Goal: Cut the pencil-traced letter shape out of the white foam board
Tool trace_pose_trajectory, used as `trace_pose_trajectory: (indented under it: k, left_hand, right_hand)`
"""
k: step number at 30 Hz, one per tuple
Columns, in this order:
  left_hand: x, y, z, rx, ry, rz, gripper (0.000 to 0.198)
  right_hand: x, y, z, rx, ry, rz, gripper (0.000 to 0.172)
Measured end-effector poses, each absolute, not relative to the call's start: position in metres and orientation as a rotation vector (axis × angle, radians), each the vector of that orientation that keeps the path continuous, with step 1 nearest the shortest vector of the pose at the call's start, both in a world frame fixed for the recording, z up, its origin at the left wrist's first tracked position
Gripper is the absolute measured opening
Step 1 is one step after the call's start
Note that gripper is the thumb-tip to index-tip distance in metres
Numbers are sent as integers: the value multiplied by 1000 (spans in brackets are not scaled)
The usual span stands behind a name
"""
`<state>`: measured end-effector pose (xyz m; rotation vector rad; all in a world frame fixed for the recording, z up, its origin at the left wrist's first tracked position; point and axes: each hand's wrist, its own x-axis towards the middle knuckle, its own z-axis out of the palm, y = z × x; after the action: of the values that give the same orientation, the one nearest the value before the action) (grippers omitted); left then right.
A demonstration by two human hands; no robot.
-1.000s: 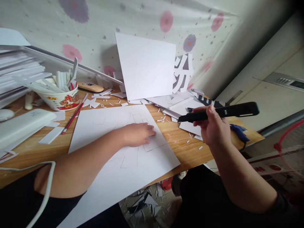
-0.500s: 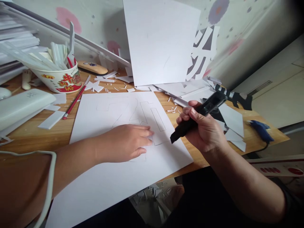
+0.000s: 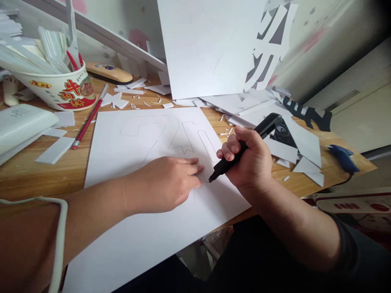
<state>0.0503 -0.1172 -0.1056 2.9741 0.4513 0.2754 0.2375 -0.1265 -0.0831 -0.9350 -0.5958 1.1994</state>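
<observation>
A large white board (image 3: 128, 248) lies on the table, with pencil outlines of letter-like shapes on it. My left hand (image 3: 171, 183) rests flat on the board, fingers stretched to the right over the drawn lines and holding nothing. Wrapped in the fingers of my right hand (image 3: 253, 158) is a black utility knife (image 3: 233, 158), tilted with its tip down and left. That tip is at a corner of the right-hand outline, close to my left fingertips; whether it touches the surface I cannot tell. A pale cable crosses my left forearm.
A paper cup (image 3: 61, 91) of clear sticks stands back left, beside a red pencil (image 3: 88, 118) and a white case (image 3: 24, 126). A blank white panel (image 3: 207, 49) leans upright behind. White offcuts (image 3: 304, 142) and a blue glue gun (image 3: 343, 156) lie to the right.
My right hand has moved left and lowered the knife, bringing its tip to the drawn line. My left hand stays flat on the board. The view has shifted slightly.
</observation>
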Motion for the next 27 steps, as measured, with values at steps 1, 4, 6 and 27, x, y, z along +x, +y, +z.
trace_pose_trajectory:
  k: [1, 4, 6, 27]
  left_hand:
    - [50, -117, -106, 2971, 457, 265, 37]
    - [51, -117, -108, 2962, 456, 264, 37]
    - [51, -117, -108, 2957, 449, 276, 36]
    - [52, -118, -105, 2869, 499, 212, 34]
  right_hand:
    - [237, -127, -84, -918, -606, 1190, 33]
    - [237, -127, -88, -876, -630, 1175, 30]
    - [239, -128, -89, -865, -650, 1172, 30]
    - [236, -137, -93, -795, -859, 1178, 27]
